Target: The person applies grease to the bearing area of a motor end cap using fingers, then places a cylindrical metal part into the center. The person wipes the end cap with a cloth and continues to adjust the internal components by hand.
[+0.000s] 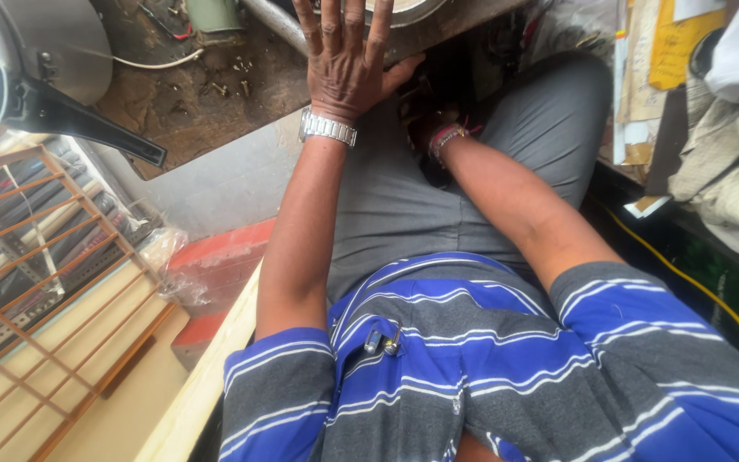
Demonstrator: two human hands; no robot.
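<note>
left hand (345,64): flat, fingers spread, gripping nothing, palm down at the worn workbench (215,111) edge
right hand (429,128): tucked under the bench, grip can't tell
pan (36,68): far left, well clear

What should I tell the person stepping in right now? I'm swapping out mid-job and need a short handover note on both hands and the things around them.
Left hand: flat, fingers spread, palm down on the edge of the worn wooden workbench; holds nothing. A metal watch is on that wrist.
Right hand: reaching under the bench edge, mostly hidden in shadow; whether it grips anything cannot be told.
Things: loose screws lie on the bench left of the left hand, a white cable beyond them, and a black-handled metal pan at far left.
Done or left: the frame does not show it.
</note>
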